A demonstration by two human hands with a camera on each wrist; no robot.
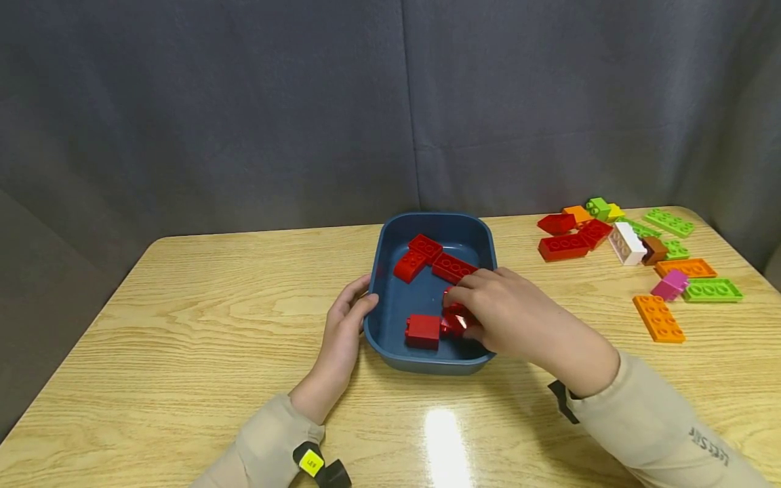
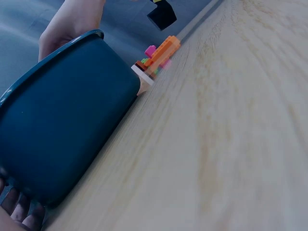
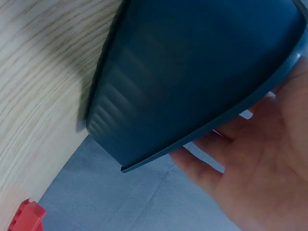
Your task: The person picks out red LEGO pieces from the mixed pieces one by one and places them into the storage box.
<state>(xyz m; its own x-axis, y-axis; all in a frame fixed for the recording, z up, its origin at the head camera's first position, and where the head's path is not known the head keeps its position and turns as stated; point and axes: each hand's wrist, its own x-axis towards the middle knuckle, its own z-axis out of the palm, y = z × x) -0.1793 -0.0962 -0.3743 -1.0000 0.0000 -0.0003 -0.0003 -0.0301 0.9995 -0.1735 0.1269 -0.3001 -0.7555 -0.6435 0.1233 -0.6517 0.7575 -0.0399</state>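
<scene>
A dark blue plastic bin (image 1: 430, 366) stands on the table with several red toy building bricks inside. My left hand (image 1: 344, 332) holds its left side, the thumb at the rim and the fingers against the outer wall. My right hand (image 1: 509, 312) reaches over the right rim, fingers bent down around a red brick (image 1: 459, 318); the fingertips are partly hidden. Touching or close beside that brick lies another red brick (image 1: 423, 331). Farther back in the bin are more red bricks (image 1: 425, 248). The right wrist view shows the right palm (image 3: 269, 159) above the bin's outer wall (image 3: 183, 72).
On the table's right side lie loose bricks: red bricks (image 1: 563, 247), a white brick (image 1: 627, 244), a brown brick (image 1: 654, 251), a pink brick (image 1: 670, 285), orange plates (image 1: 659, 318) and green plates (image 1: 712, 290). A grey curtain (image 1: 274, 115) hangs behind the wooden table (image 1: 213, 339).
</scene>
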